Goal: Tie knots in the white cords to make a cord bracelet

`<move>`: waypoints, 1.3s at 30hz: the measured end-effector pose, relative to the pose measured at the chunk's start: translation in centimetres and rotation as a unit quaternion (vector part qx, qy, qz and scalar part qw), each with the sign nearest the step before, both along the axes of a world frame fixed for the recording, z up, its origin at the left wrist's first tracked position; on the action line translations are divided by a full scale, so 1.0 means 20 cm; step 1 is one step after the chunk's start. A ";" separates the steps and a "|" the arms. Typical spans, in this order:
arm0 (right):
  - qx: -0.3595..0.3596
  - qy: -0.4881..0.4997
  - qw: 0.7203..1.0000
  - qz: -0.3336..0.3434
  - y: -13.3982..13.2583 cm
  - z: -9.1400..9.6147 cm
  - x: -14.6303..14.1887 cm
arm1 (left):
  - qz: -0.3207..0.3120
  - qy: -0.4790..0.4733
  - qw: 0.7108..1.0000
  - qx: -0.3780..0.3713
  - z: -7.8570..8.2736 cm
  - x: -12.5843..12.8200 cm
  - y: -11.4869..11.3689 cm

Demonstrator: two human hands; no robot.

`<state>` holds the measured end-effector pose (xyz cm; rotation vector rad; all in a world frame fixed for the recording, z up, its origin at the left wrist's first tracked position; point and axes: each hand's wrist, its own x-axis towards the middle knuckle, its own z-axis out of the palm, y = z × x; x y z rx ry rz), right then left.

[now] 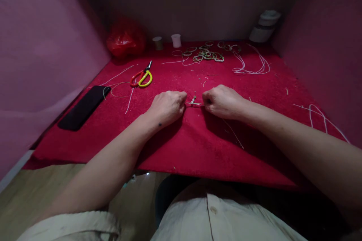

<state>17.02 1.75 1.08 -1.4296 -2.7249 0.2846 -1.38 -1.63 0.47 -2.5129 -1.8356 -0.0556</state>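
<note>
My left hand [167, 106] and my right hand [223, 101] rest close together on a red cloth [198, 139], both closed in a pinch. Between them stretches a short piece of white cord with a small knot [193, 101], each hand gripping one end. A loose end of the cord trails from under my right hand toward me. Both fists lie knuckles up, so the fingertips are hidden.
Scissors with one red and one yellow handle [141, 78] lie at left; a black phone [84, 107] sits further left. Several finished cord bracelets [207, 54] and loose white cords [251, 66] lie at the back. A red bag [126, 38], two small spools [175, 40] and a white container [264, 26] stand by the wall.
</note>
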 end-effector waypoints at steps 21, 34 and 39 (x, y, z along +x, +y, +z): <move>-0.022 0.050 0.998 0.021 -0.01 -0.01 -0.02 | -0.040 -0.138 0.989 -0.029 -0.04 0.03 0.02; -0.065 0.176 0.982 -0.004 0.02 -0.01 -0.01 | -0.031 -0.189 0.982 -0.002 -0.01 0.03 0.02; -0.109 0.188 0.974 -0.059 0.03 0.01 -0.02 | 0.034 -0.293 0.950 -0.107 0.00 0.03 0.02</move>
